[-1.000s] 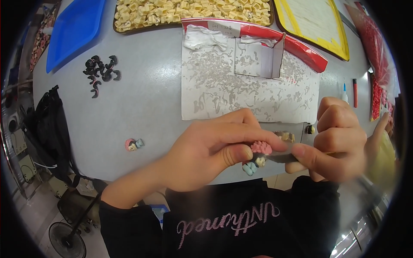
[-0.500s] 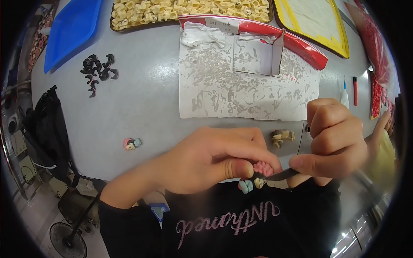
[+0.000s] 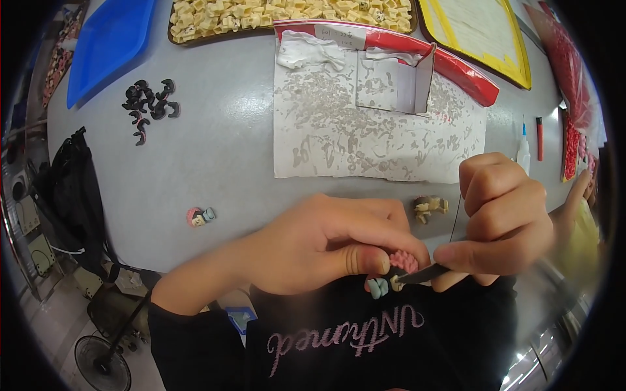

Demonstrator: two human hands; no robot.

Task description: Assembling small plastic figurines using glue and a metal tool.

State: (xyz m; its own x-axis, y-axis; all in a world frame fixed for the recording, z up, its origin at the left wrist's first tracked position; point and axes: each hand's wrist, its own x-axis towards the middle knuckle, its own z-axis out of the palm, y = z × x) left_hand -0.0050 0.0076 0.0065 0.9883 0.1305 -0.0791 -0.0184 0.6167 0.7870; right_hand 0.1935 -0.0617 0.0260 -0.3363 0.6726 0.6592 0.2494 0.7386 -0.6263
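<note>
Both hands have drawn lower, toward the chest, off the tabletop (image 3: 228, 163) edge. The left hand (image 3: 326, 244) pinches a small pink-topped figurine (image 3: 391, 274) between thumb and fingers. The right hand (image 3: 505, 218), curled closed, grips a thin dark tool (image 3: 424, 274) whose tip touches the figurine.

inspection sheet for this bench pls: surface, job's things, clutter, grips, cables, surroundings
Surface: grey table, partly covered by a paper sheet flecked with grey scraps.
Job's things: small pink-topped figurine held near the table edge; thin dark tool touching it.
Clutter: finished figurine, tan figurine, pile of black pieces, tray of yellowish pieces, blue tray, red-edged box, glue bottle, red pen.
Grips: left hand pinches the figurine; right hand holds the tool.
Cables: nothing seen.
Surroundings: black bag, floor fan.
</note>
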